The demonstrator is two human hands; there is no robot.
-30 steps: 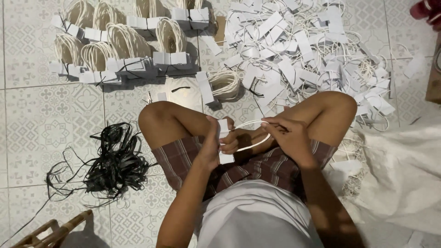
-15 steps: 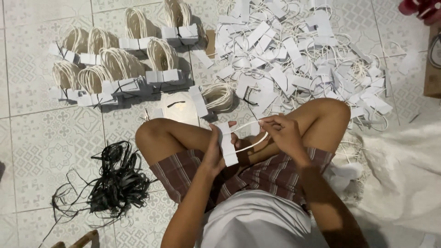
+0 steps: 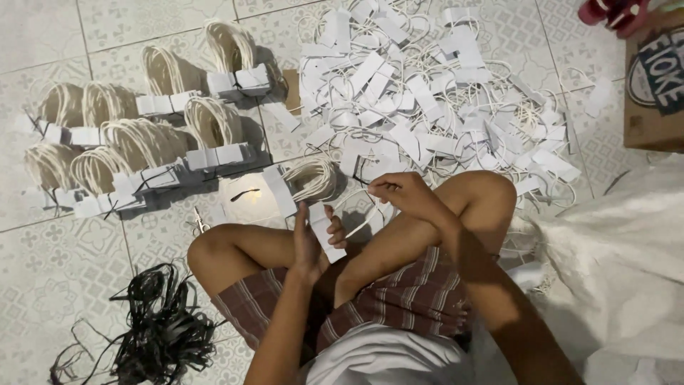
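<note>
Person seated cross-legged on a tiled floor (image 3: 43,285), head camera looking down over knees and plaid shorts (image 3: 413,299).

Left hand (image 3: 311,239), centre of frame: fingers curled around a white paper tag (image 3: 325,229), thumb pressed on its face, the tag standing roughly upright and tilted slightly right. Right hand (image 3: 402,194), just right of and above it: fingertips pinched together on a white cord loop (image 3: 367,217) that curves down from the pinch toward the tag. Whether the cord is already fixed to the tag cannot be told.

Against the frame half a second ago: the right hand has risen and moved away from the left, so the two hands now sit further apart and the loop is drawn out longer. The left hand keeps its hold on the tag in much the same place over the left knee. The view has shifted slightly, putting the black heap lower in frame.

Surroundings: large loose heap of white tags and cords (image 3: 442,107) at upper centre and right. Bundled, tied stacks of finished loops (image 3: 149,150) in rows at upper left. One loose coil of cord (image 3: 313,178) just above the left hand. Tangle of black ties (image 3: 160,331) at lower left. Brown cardboard box (image 3: 652,85) at upper right edge; white sack (image 3: 627,278) at right.
</note>
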